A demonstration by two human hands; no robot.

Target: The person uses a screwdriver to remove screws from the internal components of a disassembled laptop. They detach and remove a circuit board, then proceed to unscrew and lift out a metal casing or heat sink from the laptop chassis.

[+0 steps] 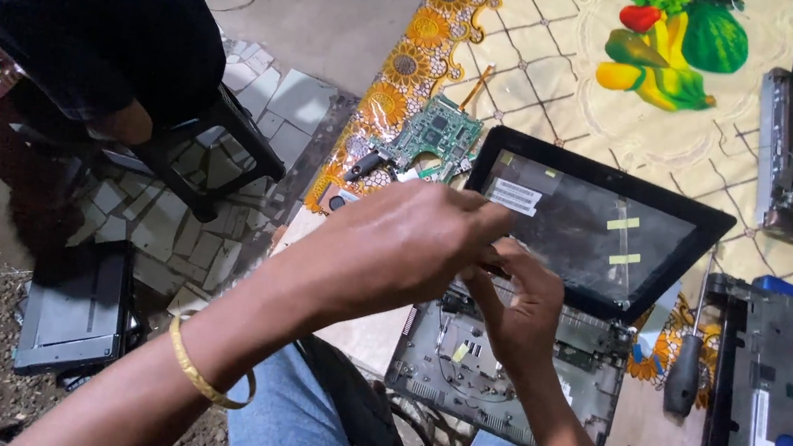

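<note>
I see my left hand and right hand pinching together at the hinge of the grey, keyboard-stripped open laptop shell on my lap; its green circuit board already lies out on the table.

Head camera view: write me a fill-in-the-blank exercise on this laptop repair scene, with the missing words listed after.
1. The left hand and right hand meet above an opened ____ base.
2. The green circuit board lies on a cloth printed with ____.
3. The screwdriver with the dark handle lies to the ____ of the opened base.
4. The left wrist wears a ____-coloured bangle.

Missing words: laptop; fruit; right; gold
</note>
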